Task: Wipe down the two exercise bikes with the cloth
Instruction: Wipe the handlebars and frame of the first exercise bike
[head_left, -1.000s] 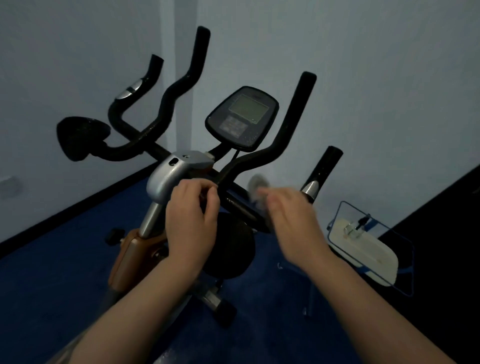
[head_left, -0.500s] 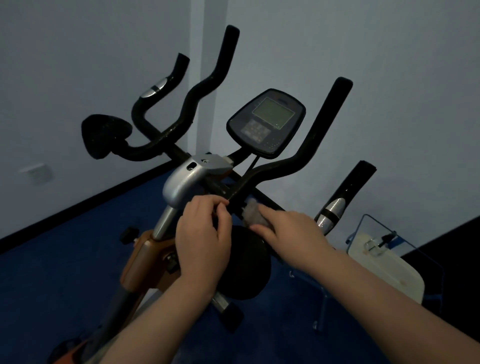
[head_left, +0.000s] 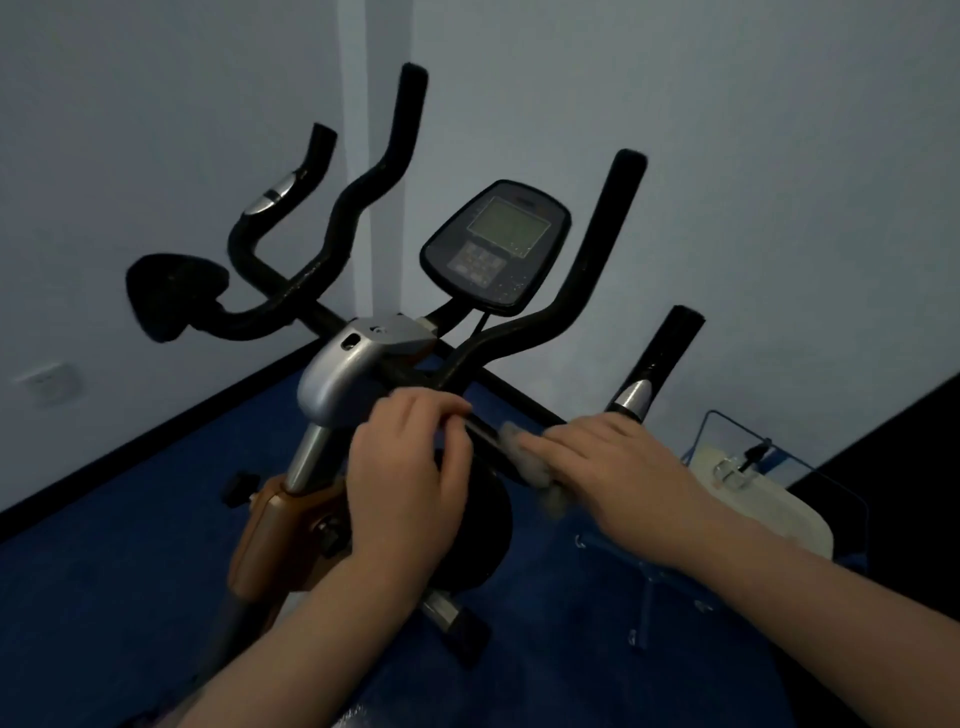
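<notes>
We see our left hand (head_left: 402, 478) curled round the black handlebar (head_left: 511, 395) of the exercise bike (head_left: 343, 371), just below its silver stem cap. Our right hand (head_left: 613, 470) lies over the grey cloth (head_left: 524, 457) with fingers fairly straight, pressing it onto the same bar — just beside the left hand. Above them the console (head_left: 493, 247) tilts toward us. The bike stands on the blue floor (head_left: 104, 571), near the room's corner.
</notes>
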